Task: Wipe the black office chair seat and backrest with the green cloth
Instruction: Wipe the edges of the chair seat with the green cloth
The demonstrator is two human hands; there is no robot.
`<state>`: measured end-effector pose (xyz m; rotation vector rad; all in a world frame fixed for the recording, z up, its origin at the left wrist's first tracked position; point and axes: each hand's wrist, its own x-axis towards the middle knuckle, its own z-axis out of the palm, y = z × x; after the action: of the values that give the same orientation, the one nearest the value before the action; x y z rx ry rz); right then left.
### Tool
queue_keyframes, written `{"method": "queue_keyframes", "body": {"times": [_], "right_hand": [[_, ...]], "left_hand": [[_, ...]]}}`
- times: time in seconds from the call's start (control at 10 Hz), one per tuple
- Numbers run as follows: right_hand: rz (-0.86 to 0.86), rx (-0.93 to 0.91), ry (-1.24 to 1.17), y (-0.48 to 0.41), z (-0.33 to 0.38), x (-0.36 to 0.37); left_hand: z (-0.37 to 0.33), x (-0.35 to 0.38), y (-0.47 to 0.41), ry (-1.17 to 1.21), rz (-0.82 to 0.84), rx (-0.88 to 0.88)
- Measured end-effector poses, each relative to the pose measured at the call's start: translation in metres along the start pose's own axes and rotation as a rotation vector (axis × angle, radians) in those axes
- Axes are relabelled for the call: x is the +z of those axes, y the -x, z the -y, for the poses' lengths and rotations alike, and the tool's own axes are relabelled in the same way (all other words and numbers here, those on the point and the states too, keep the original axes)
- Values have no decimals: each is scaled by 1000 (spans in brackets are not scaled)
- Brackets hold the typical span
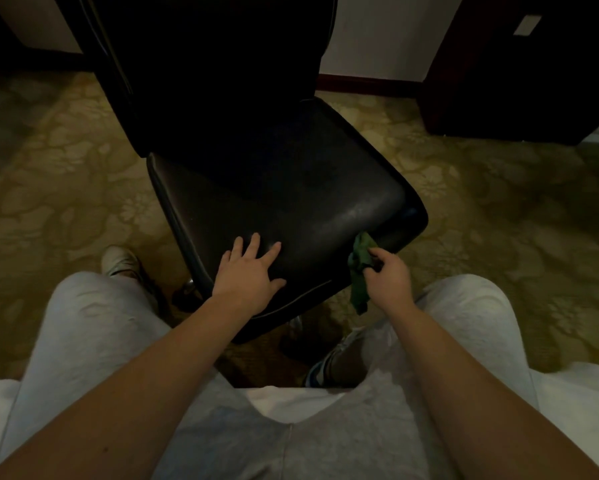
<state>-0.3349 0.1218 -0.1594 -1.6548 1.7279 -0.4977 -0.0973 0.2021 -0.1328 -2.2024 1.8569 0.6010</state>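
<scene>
The room is dim. A gold carpet [66,188] with a pale flower pattern covers the floor. A white wall [377,36] meets a reddish skirting board [367,83], beside dark wooden furniture [519,81].

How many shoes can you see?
2. The left shoe is on the carpet, left of the chair; the right shoe is below the chair's front edge, partly hidden.

No writing, brand, number or sign can be read in this dim scene. A small pale rectangular plate [527,25] on a dark wooden panel [492,71], far beyond and to the right of the right hand [389,277] and its grip on a crumpled green cloth [359,268], shows no legible marking.
</scene>
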Motion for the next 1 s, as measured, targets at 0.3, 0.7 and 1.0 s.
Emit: {"method": "queue_keyframes", "body": {"times": [0.3,0.7,1.0], "right_hand": [[312,-256,170,23,14,13],[14,-66,52,6,5,2],[359,-246,147,20,14,11]], "left_hand": [[-2,-2,0,-20,4,-10],[2,-16,-4,-71,111,15],[1,-17,-5,-97,112,17]]}}
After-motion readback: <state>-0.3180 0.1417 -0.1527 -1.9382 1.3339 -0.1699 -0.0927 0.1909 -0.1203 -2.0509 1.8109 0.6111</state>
